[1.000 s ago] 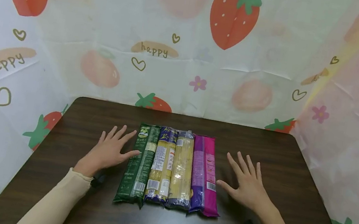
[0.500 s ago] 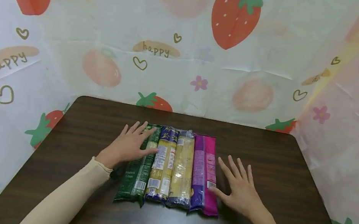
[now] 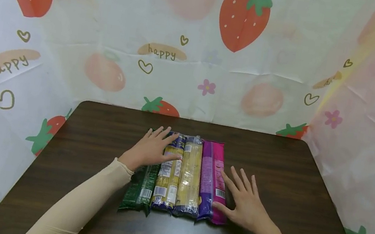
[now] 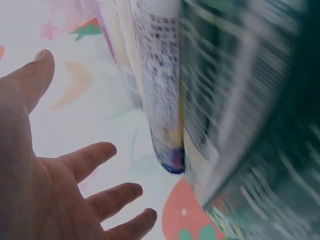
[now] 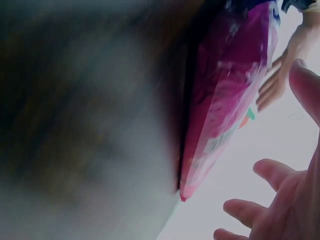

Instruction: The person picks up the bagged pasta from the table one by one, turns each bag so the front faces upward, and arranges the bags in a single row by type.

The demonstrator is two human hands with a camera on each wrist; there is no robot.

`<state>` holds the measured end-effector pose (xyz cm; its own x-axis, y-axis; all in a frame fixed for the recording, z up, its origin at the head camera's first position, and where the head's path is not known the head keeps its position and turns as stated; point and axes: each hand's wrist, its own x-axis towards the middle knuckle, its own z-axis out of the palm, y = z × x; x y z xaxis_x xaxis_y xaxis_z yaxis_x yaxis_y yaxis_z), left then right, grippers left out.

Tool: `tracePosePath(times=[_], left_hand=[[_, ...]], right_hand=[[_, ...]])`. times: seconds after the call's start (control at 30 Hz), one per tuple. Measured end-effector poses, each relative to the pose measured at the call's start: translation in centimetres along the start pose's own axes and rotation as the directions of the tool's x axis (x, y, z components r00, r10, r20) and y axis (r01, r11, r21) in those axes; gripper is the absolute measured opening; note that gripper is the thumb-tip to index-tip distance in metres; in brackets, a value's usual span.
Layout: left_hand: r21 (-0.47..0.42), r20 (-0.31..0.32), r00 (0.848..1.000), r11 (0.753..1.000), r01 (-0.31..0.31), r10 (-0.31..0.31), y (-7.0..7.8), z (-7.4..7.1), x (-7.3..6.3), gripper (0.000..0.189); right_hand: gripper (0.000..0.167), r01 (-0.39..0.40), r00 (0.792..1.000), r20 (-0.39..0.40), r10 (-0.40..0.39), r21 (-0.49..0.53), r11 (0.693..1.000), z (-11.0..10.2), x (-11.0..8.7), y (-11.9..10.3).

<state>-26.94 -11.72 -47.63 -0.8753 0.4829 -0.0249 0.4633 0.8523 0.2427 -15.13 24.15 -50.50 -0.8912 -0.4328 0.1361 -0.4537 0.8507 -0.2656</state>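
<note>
Several long packs lie side by side on the dark wooden table [image 3: 96, 212]. Leftmost is a green spaghetti pack [image 3: 138, 192], then a blue-ended pack of yellow noodles [image 3: 167, 180], a clear pack of pale noodles [image 3: 190, 178] and a pink and purple pack [image 3: 211, 173]. My left hand [image 3: 149, 151], fingers spread, hovers over the upper part of the green pack and the blue-ended one, covering some of both. In the left wrist view a gap shows between hand and packs. My right hand [image 3: 247, 207], also spread, hovers over the pink pack's right edge.
Behind the table stands a white cloth backdrop [image 3: 191, 89] printed with strawberries, hearts and words. It also closes off the left and right sides. The table's back edge [image 3: 243, 130] meets the backdrop.
My left hand has moved right, from the green pack's left side to over the first two packs. My right hand has shifted left and slightly nearer me, over the pink pack's edge. The packs stayed put.
</note>
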Motion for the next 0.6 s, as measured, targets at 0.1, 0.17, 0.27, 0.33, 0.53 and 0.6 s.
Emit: tracePosePath(times=[0.1,0.17,0.27,0.33,0.53,0.6], left_hand=[[0.002,0.009,1.0,1.0,-0.03,0.03,0.7,0.1,0.8,0.09],[0.0,0.019,0.999,0.999,-0.049,0.049,1.1,0.2,1.2,0.089],[0.006,0.024,0.996,0.996,-0.084,0.084,1.7,0.3,2.0,0.089],[0.004,0.026,0.994,0.994,-0.106,0.106,2.1,0.3,2.5,0.088],[0.012,0.048,0.99,0.991,-0.135,0.135,2.8,0.3,3.9,0.086],[0.013,0.054,0.989,0.99,-0.139,0.138,3.0,0.4,4.4,0.085]], right_hand=[[0.096,0.006,1.0,0.001,-0.006,0.018,1.0,0.1,-0.2,-0.3],[0.096,0.014,1.0,-0.002,-0.013,0.028,1.0,0.2,-0.4,-0.6],[0.095,0.022,1.0,-0.005,-0.022,0.03,0.999,0.2,-0.5,-0.9],[0.095,0.025,1.0,-0.007,-0.024,0.027,0.999,0.3,-0.6,-1.0],[0.097,0.037,0.999,0.014,-0.038,0.033,0.999,0.8,-0.8,-1.2],[0.098,0.039,0.999,0.026,-0.04,0.038,0.999,0.9,-0.8,-1.3]])
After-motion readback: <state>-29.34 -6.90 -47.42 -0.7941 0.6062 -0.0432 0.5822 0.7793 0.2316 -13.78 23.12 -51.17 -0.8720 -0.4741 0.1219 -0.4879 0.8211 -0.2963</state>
